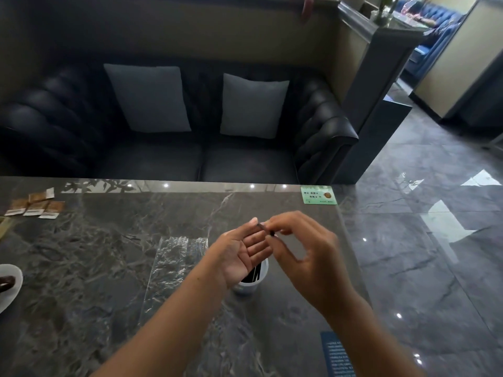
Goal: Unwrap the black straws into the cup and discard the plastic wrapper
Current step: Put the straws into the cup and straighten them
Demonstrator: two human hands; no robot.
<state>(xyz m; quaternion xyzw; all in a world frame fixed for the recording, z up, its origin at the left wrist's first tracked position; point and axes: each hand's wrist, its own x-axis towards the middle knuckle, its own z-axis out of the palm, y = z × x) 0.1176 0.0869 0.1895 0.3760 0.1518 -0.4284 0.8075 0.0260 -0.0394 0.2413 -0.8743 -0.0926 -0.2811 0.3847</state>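
Above the white round cup point(251, 284) of black straws point(254, 273), the right hand point(304, 254) pinches a thin dark piece point(265, 229); the left hand point(242, 251) is open wide. The clear crinkled plastic wrapper point(171, 268) lies at nine o'clock of the cup.

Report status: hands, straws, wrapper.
Right hand pinching a black straw against open left hand. Cup holds straws. Plastic wrapper flat on table, not discarded.

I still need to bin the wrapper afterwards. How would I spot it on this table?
On the dark marble table, look just left of the white cup holding black straws. The plastic wrapper lies flat there: a clear, crinkled, glinting sheet, unlike the brown sachets at the far left.
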